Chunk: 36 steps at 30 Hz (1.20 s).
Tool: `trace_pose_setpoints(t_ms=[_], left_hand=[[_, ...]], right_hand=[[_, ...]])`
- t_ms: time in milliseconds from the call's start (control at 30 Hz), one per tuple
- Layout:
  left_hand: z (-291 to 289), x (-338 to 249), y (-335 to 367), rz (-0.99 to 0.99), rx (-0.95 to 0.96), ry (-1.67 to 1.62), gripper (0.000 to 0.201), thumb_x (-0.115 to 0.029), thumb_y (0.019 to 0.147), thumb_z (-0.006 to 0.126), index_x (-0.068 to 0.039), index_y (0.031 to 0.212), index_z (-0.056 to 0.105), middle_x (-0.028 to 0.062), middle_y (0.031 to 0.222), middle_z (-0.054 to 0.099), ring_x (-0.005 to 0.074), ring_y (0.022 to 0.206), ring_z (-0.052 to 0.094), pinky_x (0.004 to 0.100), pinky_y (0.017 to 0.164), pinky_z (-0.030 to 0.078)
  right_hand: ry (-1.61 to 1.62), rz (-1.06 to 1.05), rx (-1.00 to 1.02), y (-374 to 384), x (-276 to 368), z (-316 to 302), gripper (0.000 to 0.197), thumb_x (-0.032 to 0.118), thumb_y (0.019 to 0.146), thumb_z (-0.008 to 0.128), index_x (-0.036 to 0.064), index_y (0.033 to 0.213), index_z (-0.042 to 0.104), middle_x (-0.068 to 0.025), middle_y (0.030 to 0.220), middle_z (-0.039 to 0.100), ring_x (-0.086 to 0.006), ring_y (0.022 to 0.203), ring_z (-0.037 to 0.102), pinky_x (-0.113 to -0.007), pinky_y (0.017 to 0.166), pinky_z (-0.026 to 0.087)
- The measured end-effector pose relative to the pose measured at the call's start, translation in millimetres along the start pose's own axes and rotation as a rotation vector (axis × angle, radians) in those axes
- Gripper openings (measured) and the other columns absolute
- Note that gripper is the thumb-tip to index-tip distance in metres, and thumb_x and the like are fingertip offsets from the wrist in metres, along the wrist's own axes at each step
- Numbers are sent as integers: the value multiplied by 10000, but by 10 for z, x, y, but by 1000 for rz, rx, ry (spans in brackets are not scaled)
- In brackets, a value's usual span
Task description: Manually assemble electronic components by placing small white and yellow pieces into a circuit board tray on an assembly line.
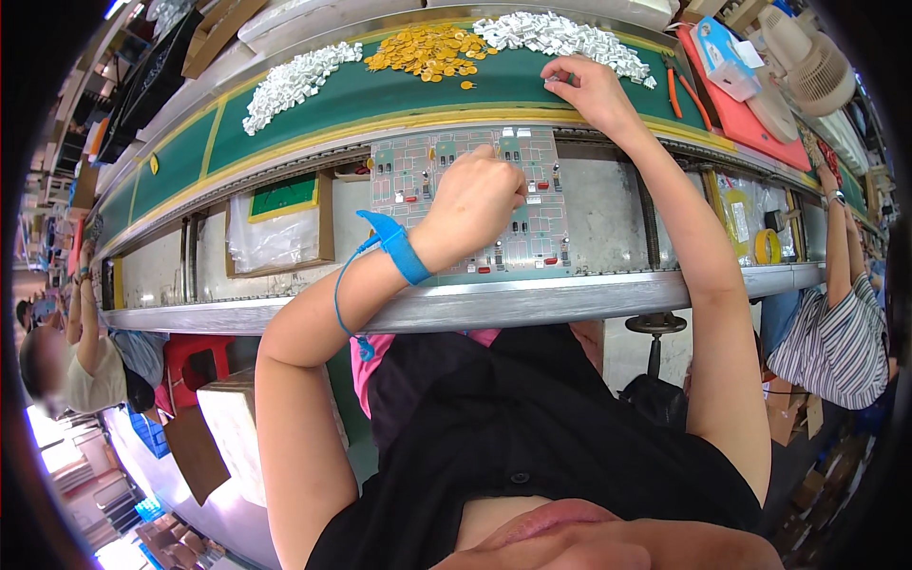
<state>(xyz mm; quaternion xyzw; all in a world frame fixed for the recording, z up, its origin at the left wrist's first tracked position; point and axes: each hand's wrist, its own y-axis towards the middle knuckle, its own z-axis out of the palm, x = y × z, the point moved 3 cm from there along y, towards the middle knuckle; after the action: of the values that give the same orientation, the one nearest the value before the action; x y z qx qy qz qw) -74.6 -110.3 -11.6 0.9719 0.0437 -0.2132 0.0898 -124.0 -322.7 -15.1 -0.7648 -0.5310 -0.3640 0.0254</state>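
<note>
Holds the left hand point(480, 199) curled, back upward, over the populated circuit board point(541, 218), with fingers drawn in and tips hidden; cannot tell, for that grip, about any part clamped inside. Has the right hand point(587, 87) out over the green bench point(380, 98), just beside the right-hand heap of white pieces point(560, 38), with thumb and forefinger close to each other; cannot tell a pinched piece from a bare grip here. Has the board lying between the metal front rail point(532, 302) and the chain-lined rear edge, probably to support it flat and within short reach of the body. Has yellow discs point(427, 49) heaped between that heap and another white heap point(299, 81), presumably to separate kinds for easy picking. Wears a blue strap point(404, 255) with a cord on the left wrist, likely against static. Has orange-handled pliers point(676, 95) off to the right, perhaps to spare the picking area. Can read no brand, label or writing anywhere, with the board's fine markings too small.
</note>
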Motion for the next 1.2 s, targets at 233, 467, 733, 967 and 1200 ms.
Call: trace_pose_setpoints(t_ms=[233,467,733,967,1200], left_hand=[[-92,-41,-37,23,-144,59,193,-106,687,688,-30,855,629,117,804,629,297,810,547,389,736,446],[-234,194,42,17,-23,-133,219,-140,722,693,-21,888,615,143,814,622,318,800,583,396,713,460],[-927,1768,193,-263,-467,601,150,-147,799,588,-74,893,677,124,862,647,299,833,600,401,728,484],[-965,2343,254,-267,-447,794,105,-168,772,621,-65,773,645,98,798,607,281,829,568,392,727,467],[-1042,2264,264,-170,-590,637,106,-156,786,588,-78,849,621,122,776,625,305,786,593,389,691,478]], right_hand=[[18,-7,35,16,80,-5,165,97,778,663,63,937,635,-23,771,565,-112,640,453,-256,626,424],[157,19,82,-20,165,-9,147,103,824,630,23,947,639,-33,822,629,-93,758,562,-233,691,443],[161,93,210,-25,543,151,169,122,800,658,11,927,647,-41,802,654,-74,718,569,-232,682,457],[99,-69,347,61,875,501,124,119,796,634,15,862,648,-67,811,607,-157,729,588,-288,663,464],[-98,-44,426,68,999,677,143,129,775,588,41,848,674,-115,868,647,-292,823,616,-391,713,481]])
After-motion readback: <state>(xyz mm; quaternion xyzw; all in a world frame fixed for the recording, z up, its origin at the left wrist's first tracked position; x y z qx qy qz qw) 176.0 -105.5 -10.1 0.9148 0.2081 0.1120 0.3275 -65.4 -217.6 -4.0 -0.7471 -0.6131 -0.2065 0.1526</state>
